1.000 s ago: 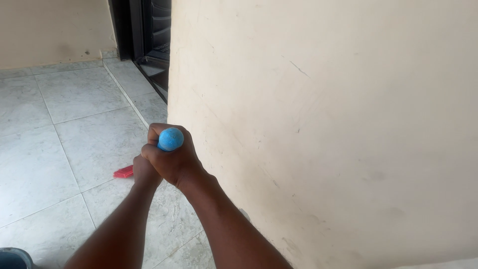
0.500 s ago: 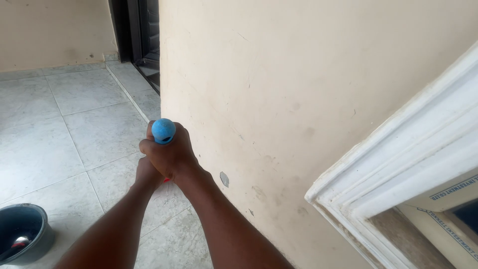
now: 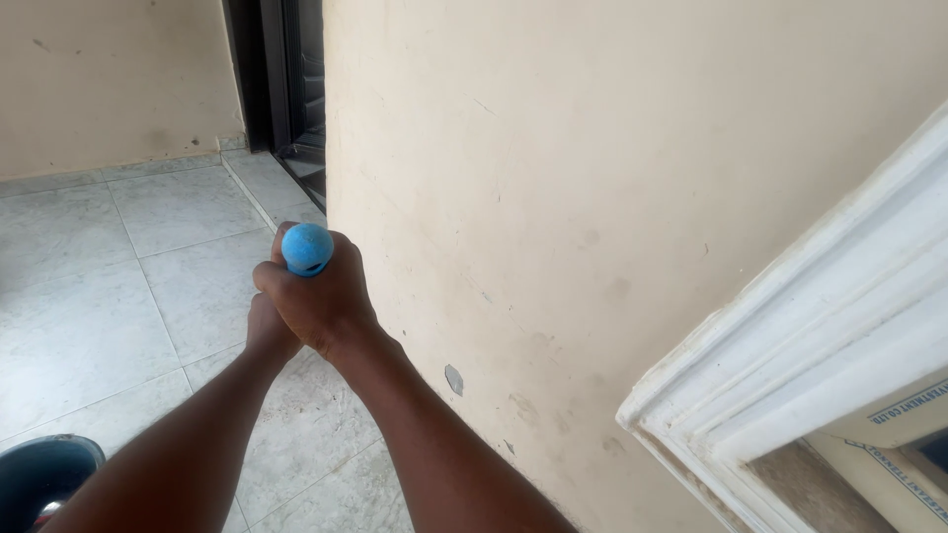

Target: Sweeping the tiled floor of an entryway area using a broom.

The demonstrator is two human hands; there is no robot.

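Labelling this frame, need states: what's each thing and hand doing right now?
Handle: upright, blue rounded end showing, gripped by both hands.
Right hand: shut on handle, uppermost.
Left hand: shut on handle, below the right.
Bucket: dark, upright, on the floor, cut off by frame edge.
Doorway: open, dark.

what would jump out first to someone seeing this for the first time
The rounded blue plastic handle end stands out at centre left, gripped by the right hand with the left hand just below it. Behind them a scuffed cream plaster wall fills most of the view. A white moulded window frame cuts in at lower right, above the grey tiled floor at left.
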